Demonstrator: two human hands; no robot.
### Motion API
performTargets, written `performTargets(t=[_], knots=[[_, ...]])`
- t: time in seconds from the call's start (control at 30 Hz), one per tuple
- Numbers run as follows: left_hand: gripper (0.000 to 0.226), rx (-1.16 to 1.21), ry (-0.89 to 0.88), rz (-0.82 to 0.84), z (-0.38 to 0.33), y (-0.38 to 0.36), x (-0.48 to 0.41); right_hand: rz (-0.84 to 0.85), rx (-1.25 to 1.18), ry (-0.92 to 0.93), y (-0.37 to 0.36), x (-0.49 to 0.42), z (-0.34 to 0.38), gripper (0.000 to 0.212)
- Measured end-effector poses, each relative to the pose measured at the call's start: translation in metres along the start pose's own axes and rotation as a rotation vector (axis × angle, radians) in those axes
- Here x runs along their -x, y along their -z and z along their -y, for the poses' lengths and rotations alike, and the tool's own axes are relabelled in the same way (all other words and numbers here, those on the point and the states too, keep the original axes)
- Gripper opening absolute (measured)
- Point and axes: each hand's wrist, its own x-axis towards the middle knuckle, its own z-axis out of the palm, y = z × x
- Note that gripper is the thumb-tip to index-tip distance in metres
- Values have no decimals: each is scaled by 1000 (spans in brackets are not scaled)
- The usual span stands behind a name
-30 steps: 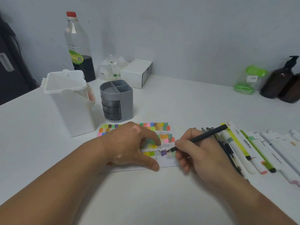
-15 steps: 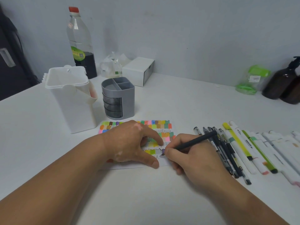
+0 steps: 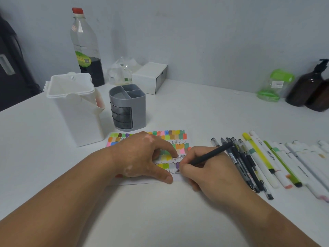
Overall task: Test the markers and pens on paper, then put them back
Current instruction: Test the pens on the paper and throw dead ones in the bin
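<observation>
Scribbling is the step in hand: the right hand (image 3: 211,168) pinches a black pen (image 3: 211,155), its tip down on the paper (image 3: 170,138) at the lowest line of squiggles, while the left hand (image 3: 142,157) lies spread, uncurled, pressing the sheet to the surface (image 3: 151,211). The row of pens and markers (image 3: 249,163) lies at 3 o'clock of the paper and the grey holder (image 3: 127,107) at 12 o'clock. Next, I'd judge, the pen wants lifting clear and laying aside or slotting into the holder.
</observation>
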Motion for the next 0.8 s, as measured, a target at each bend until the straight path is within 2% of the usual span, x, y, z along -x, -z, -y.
performTargets(t=[0.6,0.7,0.77,0.8], knots=[[68,-24,-2,-3,3,-2,-2,-46,8,-28,1,2,5,11],[76,14,8,-30,3,-2,-2,-182,3,6,5,-1,3,13],[79,74,20,-84,3,1,-2,-298,-169,15,13,-4,3,18],[72,121,25,-127,4,3,-1,-329,-254,18,17,-6,5,20]])
